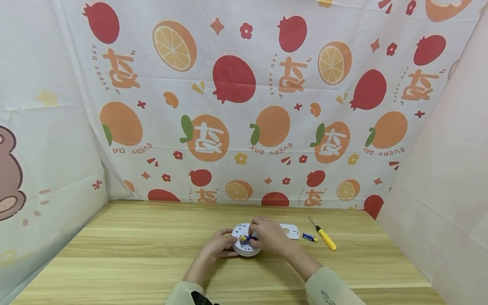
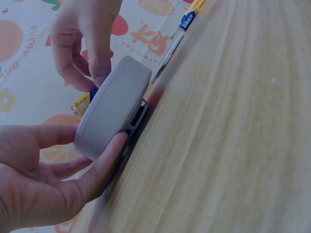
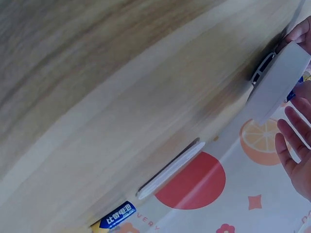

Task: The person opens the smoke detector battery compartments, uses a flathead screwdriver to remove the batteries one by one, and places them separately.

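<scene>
A round white plastic device (image 1: pixel 248 253) with an open battery compartment sits tilted slightly over the wooden table. My left hand (image 1: pixel 218 245) grips its left edge, thumb and fingers on opposite faces, as the left wrist view shows on the device's grey-looking side (image 2: pixel 119 97). Over the compartment, my right hand (image 1: pixel 270 235) pinches a blue and yellow battery (image 1: pixel 243 238). The battery's yellow end (image 2: pixel 80 103) sticks out past the fingers in the left wrist view. Whether it touches the compartment's contacts I cannot tell.
Right of the device lies a flat white plate (image 1: pixel 293 231) with a round hole. Beyond it are another blue and yellow battery (image 1: pixel 310 237) and a yellow-handled screwdriver (image 1: pixel 327 239). A fruit-printed cloth (image 1: pixel 244 127) hangs behind the table (image 1: pixel 133 245).
</scene>
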Motion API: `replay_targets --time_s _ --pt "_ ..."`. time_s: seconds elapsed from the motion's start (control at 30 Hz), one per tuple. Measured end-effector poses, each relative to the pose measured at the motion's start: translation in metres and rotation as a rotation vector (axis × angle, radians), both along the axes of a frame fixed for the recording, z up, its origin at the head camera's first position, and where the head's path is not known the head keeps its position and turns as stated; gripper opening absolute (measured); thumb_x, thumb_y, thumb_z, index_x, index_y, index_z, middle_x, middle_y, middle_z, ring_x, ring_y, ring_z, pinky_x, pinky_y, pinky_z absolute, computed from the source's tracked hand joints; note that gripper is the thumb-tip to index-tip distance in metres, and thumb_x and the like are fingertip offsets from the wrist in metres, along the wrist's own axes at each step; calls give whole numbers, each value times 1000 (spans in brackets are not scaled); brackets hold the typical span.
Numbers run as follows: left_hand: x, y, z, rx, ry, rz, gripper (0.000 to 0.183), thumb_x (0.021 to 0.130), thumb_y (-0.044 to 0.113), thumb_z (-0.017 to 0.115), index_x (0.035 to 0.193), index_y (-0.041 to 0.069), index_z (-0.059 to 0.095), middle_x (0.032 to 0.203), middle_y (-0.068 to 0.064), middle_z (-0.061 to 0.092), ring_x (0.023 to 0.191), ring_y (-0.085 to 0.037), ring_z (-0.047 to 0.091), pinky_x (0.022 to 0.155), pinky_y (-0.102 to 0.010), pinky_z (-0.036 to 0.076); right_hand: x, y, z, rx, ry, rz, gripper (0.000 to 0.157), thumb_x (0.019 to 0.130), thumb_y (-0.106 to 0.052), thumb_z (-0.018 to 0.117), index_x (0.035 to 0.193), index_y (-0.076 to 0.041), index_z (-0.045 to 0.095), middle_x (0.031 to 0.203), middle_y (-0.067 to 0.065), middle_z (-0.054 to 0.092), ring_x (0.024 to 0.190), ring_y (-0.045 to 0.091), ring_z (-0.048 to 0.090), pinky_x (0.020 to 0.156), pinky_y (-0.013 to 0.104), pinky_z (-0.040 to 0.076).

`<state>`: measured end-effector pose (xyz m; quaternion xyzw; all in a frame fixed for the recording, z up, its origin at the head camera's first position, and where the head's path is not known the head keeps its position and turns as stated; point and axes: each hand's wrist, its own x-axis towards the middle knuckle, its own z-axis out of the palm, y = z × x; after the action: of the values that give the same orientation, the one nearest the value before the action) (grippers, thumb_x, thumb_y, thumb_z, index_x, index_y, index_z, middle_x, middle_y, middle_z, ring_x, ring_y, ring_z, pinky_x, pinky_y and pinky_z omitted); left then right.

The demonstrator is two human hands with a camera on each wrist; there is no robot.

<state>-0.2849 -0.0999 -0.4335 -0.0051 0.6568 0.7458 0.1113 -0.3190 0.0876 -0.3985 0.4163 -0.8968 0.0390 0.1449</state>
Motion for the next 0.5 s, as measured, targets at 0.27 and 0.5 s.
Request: replay_targets --time_s 0.27,0.5 --pt "1 1 1 -2 1 5 46 88 -3 49 129 -15 31 97 -22 57 78 -25 60 69 -40 56 1 6 7 -19 -16 -24 14 79 -30 71 85 -19 66 96 -6 57 88 9 52 70 20 48" --pt "0 1 0 5 3 10 46 87 -4 50 128 -15 31 95 -21 57 77 -24 59 68 -40 56 0 13 13 -30 -3 -19 10 77 -24 72 82 -18 66 95 -6 57 84 9 51 64 17 47"
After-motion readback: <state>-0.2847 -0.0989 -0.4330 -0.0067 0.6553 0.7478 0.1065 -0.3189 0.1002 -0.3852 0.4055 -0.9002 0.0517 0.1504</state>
